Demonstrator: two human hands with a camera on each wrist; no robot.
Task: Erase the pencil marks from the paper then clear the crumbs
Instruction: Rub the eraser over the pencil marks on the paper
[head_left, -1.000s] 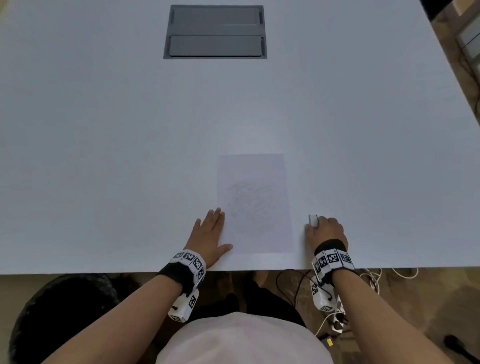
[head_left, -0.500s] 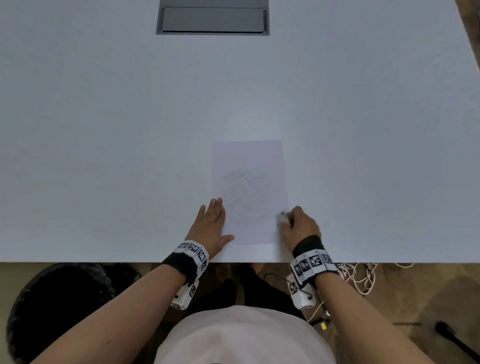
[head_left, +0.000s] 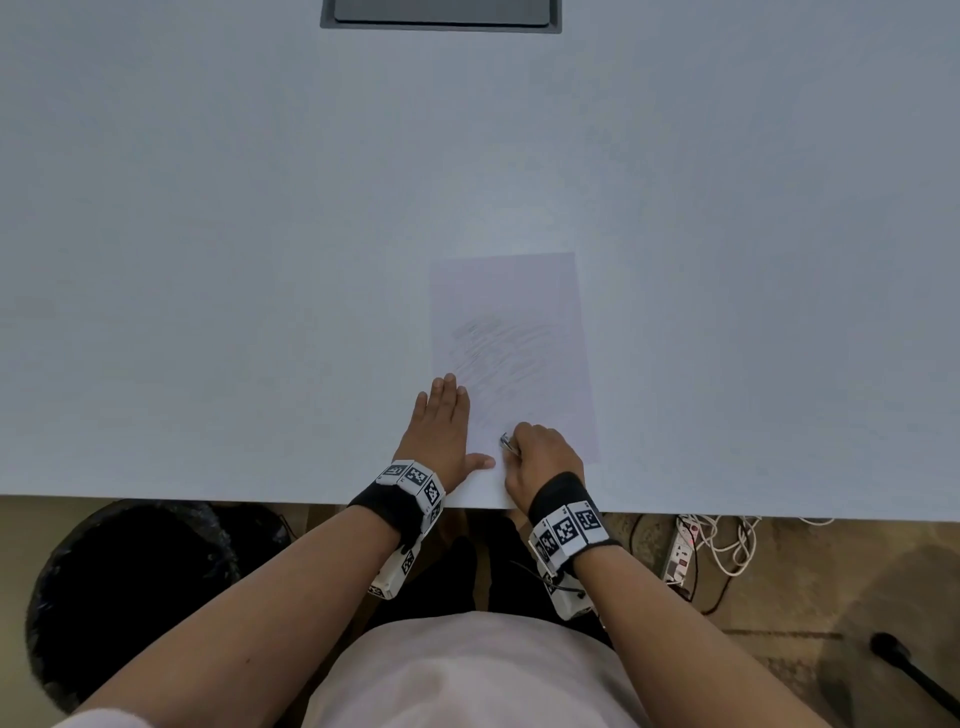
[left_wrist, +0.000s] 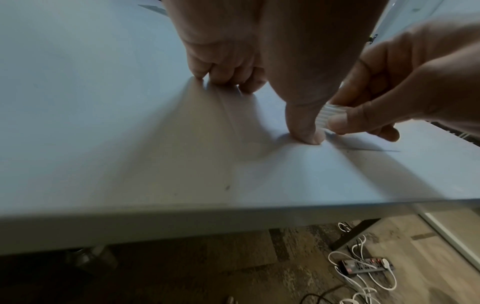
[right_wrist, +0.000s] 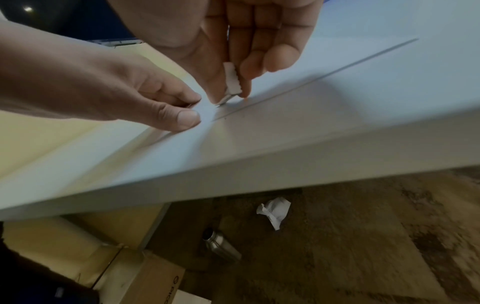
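Paper: a thin white sheet of paper (head_left: 511, 358) lies flat on the big white table (head_left: 208, 260), close to the near edge.
Pencil marks: the grey scribble (head_left: 501, 353) fills the middle of the sheet. It looks full and not rubbed out.
Left hand: the left hand (head_left: 441, 436) lies flat with straight fingers. It presses on the left edge of the sheet to keep it in place.
Right hand: the right hand (head_left: 543, 460) pinches a small white eraser (right_wrist: 232, 81) between thumb and fingers. The eraser's tip touches the sheet near its bottom, just below the scribble.
Done: the eraser is picked up and the sheet is held down.
Left to do: I think almost all of it. The rubbing has only just begun, if at all. I can see no crumbs to clear yet.
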